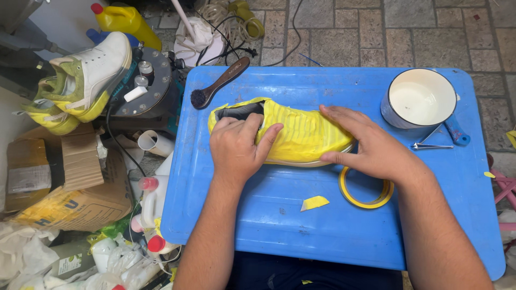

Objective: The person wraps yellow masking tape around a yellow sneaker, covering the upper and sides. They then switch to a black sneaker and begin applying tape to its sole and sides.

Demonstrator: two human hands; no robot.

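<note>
On the blue counter (269, 225), a light, soft shoe wrapped in yellow tape (301, 131) lies sideways, left hand (236, 145) pinching its collar, right hand (365, 142) spread flat over the toe; firmest hold likely at the sole.

Shoe-repair workshop: blue worktable (301, 236), brush (217, 83), tape roll (365, 196), bottles (126, 20).
</note>
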